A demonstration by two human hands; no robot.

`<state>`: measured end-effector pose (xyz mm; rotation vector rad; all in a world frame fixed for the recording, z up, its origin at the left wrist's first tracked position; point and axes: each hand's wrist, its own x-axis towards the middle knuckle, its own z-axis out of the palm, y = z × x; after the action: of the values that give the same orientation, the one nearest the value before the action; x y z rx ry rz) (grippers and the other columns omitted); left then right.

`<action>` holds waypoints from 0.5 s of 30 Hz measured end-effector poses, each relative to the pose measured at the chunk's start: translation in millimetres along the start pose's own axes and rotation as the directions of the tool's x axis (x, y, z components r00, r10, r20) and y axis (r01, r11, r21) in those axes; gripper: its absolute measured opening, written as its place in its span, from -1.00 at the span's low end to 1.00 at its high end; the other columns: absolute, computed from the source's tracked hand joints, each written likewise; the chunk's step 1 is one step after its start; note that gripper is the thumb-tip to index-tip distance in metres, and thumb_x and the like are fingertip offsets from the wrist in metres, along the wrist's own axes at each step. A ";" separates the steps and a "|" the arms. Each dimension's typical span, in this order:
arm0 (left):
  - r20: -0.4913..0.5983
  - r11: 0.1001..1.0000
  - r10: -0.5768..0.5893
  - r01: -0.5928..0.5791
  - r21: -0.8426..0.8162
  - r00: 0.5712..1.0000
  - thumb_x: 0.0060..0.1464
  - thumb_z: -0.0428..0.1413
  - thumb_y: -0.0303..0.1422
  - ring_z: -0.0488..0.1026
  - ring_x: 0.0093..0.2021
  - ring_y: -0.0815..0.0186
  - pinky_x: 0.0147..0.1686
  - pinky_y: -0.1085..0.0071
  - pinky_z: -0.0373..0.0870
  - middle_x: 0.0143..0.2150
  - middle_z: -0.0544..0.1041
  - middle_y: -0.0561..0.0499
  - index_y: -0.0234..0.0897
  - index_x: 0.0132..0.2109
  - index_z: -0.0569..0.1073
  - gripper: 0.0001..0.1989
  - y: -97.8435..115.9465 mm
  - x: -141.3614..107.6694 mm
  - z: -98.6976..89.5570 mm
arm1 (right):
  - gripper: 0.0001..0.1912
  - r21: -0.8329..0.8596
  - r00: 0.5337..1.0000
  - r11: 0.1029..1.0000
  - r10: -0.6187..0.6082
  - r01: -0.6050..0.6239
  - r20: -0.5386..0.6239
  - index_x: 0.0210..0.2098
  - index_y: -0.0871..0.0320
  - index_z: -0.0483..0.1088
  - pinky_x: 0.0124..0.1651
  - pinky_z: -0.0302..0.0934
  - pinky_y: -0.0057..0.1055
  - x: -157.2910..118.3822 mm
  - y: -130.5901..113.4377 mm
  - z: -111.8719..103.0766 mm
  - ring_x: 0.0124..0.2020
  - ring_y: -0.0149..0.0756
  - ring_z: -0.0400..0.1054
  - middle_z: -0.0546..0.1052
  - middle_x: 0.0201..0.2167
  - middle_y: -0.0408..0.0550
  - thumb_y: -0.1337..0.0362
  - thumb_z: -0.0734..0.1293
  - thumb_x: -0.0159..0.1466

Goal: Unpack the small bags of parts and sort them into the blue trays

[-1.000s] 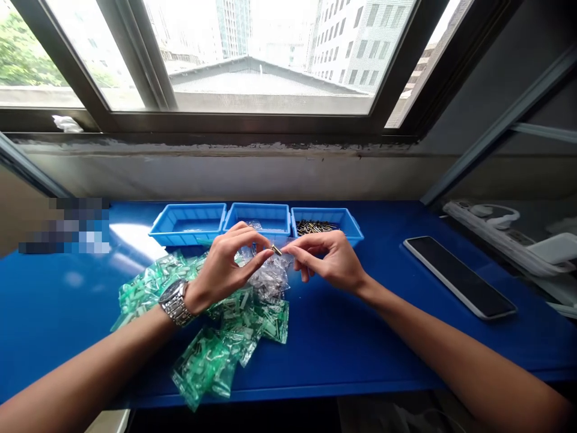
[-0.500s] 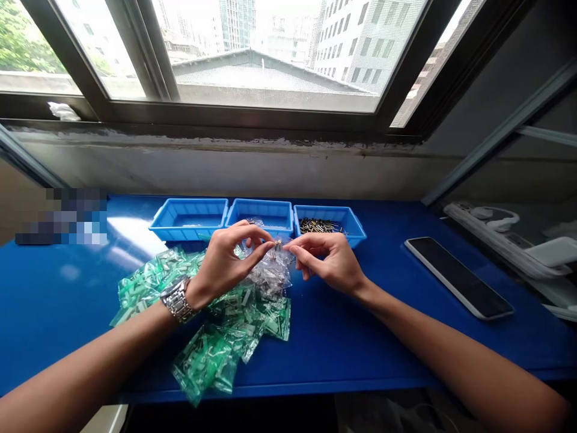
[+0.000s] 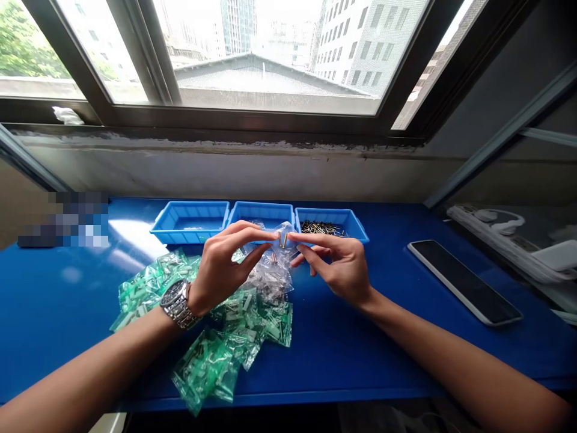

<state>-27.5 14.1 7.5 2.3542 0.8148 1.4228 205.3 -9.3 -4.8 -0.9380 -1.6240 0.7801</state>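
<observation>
My left hand [image 3: 225, 255], wearing a metal watch, and my right hand [image 3: 340, 258] face each other above the middle of the table. Thumb and index finger of each are brought close together at the sides of a small clear plastic bag [image 3: 285, 228]. A few thin brass-coloured metal pins [image 3: 283, 240] show between the fingertips. Just below lies a pile of clear bags [image 3: 270, 279] with small metal parts. Green bags of parts [image 3: 210, 364] spread under and around my left hand. The exact fingertip contact is too small to tell.
Three blue trays stand in a row at the back: a left one [image 3: 192, 237], a middle one [image 3: 261, 207] and a right one [image 3: 356, 225] holding many metal pins. A phone [image 3: 464, 281] lies at the right. White items [image 3: 500, 222] sit beyond it, below the window wall.
The index fingers of both my hands have straightened, and my right hand has shifted slightly right. The metal pins between the fingertips show more clearly. The view has tilted slightly.
</observation>
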 end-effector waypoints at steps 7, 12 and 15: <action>-0.050 0.997 0.076 -0.075 0.012 0.996 0.26 0.29 -0.54 0.63 -0.09 0.24 -0.08 0.31 0.59 -0.10 0.69 -0.07 -0.25 0.00 0.63 -0.80 -1.9 -0.7 2.1 | -0.74 -0.046 0.990 0.989 -0.139 0.137 -0.032 0.00 0.09 0.67 -0.39 0.57 -0.38 -0.7 -4.2 2.5 -0.36 -0.20 0.69 0.74 -0.13 -0.03 0.39 0.45 0.35; -0.039 1.000 0.018 -0.018 -0.002 0.999 0.24 0.31 -0.49 0.61 -0.16 0.25 -0.16 0.32 0.57 -0.18 0.65 -0.06 -0.25 -0.08 0.66 -0.88 -2.0 -0.6 2.9 | -0.84 -0.072 0.992 0.991 -0.116 0.113 -0.041 -0.10 0.14 0.70 -0.51 0.49 -0.39 0.8 -6.2 2.1 -0.53 -0.27 0.61 0.74 -0.30 -0.01 0.33 0.48 0.33; 0.016 0.995 -0.085 0.086 -0.059 0.996 0.26 0.30 -0.45 0.59 -0.30 0.32 -0.29 0.39 0.53 -0.26 0.64 -0.03 -0.27 -0.14 0.66 -0.95 -0.9 0.1 2.8 | -0.86 -0.043 0.999 0.998 -0.040 0.039 -0.022 -0.19 0.19 0.70 -0.59 0.40 -0.42 2.3 -4.7 1.5 -0.66 -0.37 0.48 0.68 -0.46 -0.05 0.27 0.49 0.34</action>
<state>-25.3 15.1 5.8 2.2548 0.8473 1.3757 202.6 -9.6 0.0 -0.9393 -1.6393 0.7081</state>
